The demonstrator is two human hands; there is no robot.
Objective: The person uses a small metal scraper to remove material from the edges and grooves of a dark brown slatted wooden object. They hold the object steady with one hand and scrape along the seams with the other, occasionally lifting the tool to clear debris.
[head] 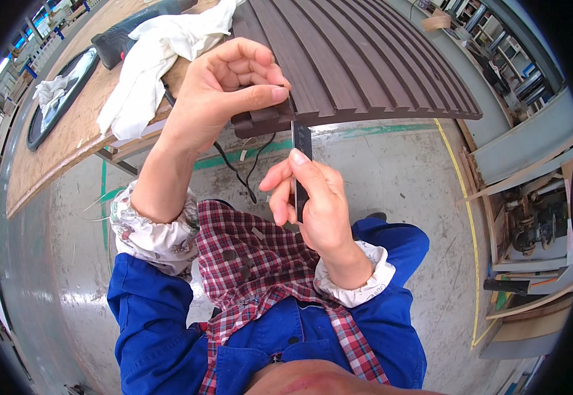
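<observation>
A dark brown slatted panel [346,64] with a wood-grain finish extends away from me, its stepped end facing my body. My left hand [232,84] is at its near left corner, thumb and fingertips pinched on the brown edge of a slat end; whether a separate thin strip is between them is hidden. Below that corner, my right hand [318,197] grips a flat black metal tool [302,140], upright in the view, with one bright edge and markings. The tool's upper end meets or nearly meets the slat end; exact contact is unclear.
A wooden workbench [24,182] at the left bears a white cloth [143,74], a dark power tool [123,39] and a black-rimmed oval tray [34,133] with cloth. A black cable [239,177] hangs below the panel. Machinery [528,227] and boards stand at the right.
</observation>
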